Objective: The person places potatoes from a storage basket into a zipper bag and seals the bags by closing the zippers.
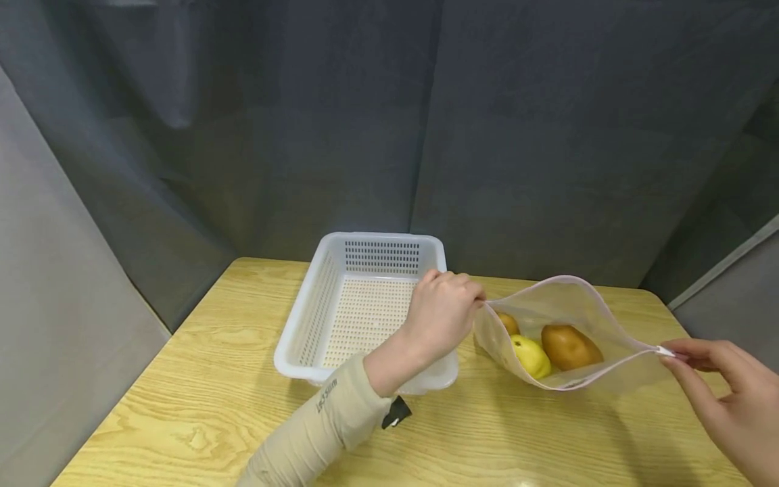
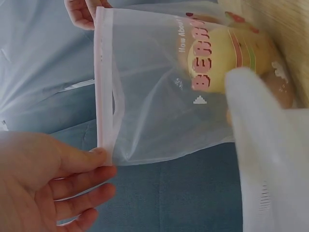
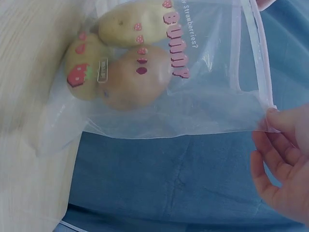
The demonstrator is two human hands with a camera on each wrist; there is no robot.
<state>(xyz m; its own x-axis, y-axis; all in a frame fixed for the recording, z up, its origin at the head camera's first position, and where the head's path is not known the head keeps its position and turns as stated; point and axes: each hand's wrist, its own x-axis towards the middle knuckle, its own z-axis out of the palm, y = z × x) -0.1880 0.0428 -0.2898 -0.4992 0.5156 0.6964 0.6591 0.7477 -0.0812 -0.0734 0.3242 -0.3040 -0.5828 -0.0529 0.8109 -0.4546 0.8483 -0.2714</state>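
A translucent zip bag [image 1: 571, 299] with a pink-trimmed mouth is held upright, its mouth spread wide. My left hand [image 1: 447, 303] pinches the left corner of that mouth between thumb and finger. At the opposite corner, my right hand [image 1: 739, 389] pinches the white zip slider [image 1: 666, 351]. Inside the bag lie a yellow fruit [image 1: 531, 356], a larger brown one [image 1: 570, 347] and a partly hidden orange-brown one [image 1: 508, 323]. Red strawberry prints and lettering mark the bag's wall [image 3: 207, 106] in the right wrist view. The fruits are bunched at its bottom, close to the table.
A white perforated plastic basket [image 1: 304, 368] stands left of the bag, with my left forearm [image 1: 328, 412] crossing its front right corner. Both are on a wood-grain table [image 1: 182, 399]. Dark cloth [image 1: 341, 135] hangs behind the table, and a grey panel [image 1: 55, 270] is at the left.
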